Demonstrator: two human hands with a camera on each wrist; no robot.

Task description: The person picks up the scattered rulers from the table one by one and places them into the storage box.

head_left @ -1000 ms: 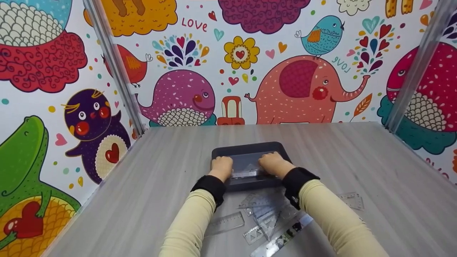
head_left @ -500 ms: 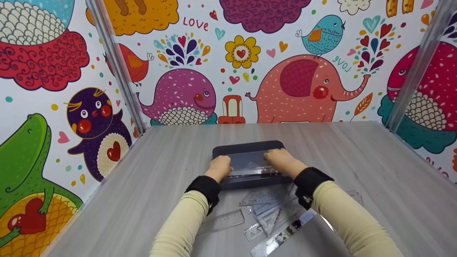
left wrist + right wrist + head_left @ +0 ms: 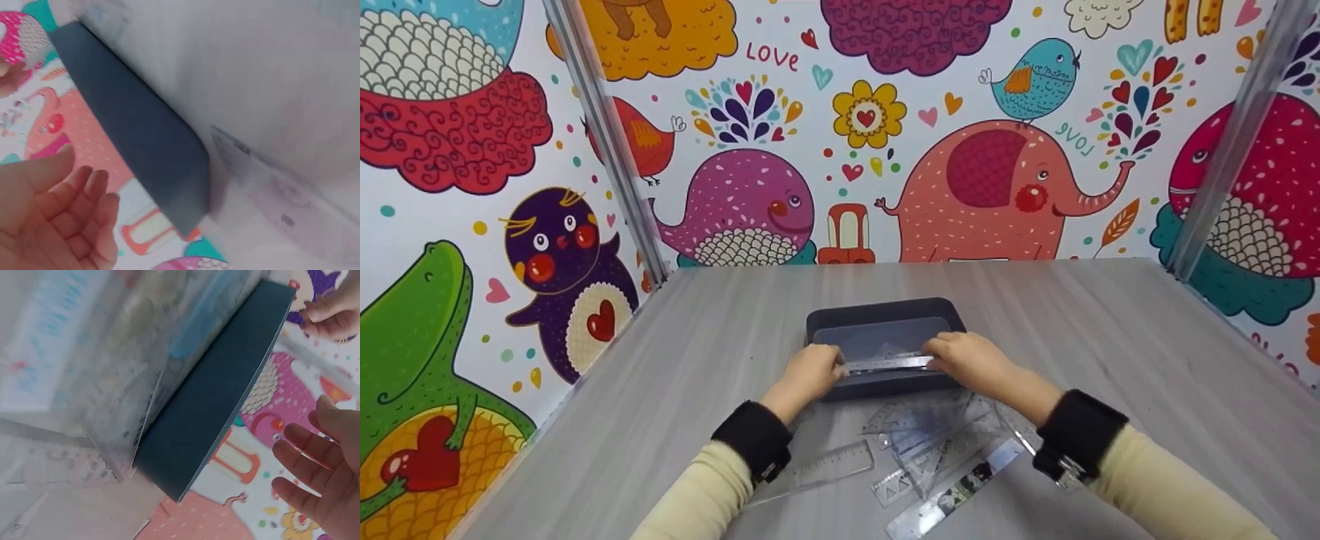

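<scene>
A dark grey rectangular box (image 3: pixel 825 319) stands on the table, its open top facing up. Inside lie a clear ruler (image 3: pixel 892 363) and other transparent pieces. My left hand (image 3: pixel 810 369) is over the box's near left corner; in the left wrist view its fingers are loosely bent, with nothing between them. Over the near right side is my right hand (image 3: pixel 975 361), whose fingers (image 3: pixel 304 444) are spread and relaxed in the right wrist view. In front of the box lies a loose pile of clear set squares (image 3: pixel 922 450) and rulers.
Left of the pile a clear ruler (image 3: pixel 836 463) lies apart. A ruler with a printed picture strip (image 3: pixel 960 487) lies slantwise at the front. Beyond the table (image 3: pixel 720 330) rise walls with cartoon animals, held by metal posts (image 3: pixel 607 142).
Both hands have loosened from the fists seen over the box and drawn back toward its near corners, the forearms spreading apart. The clear ruler stays inside the box.
</scene>
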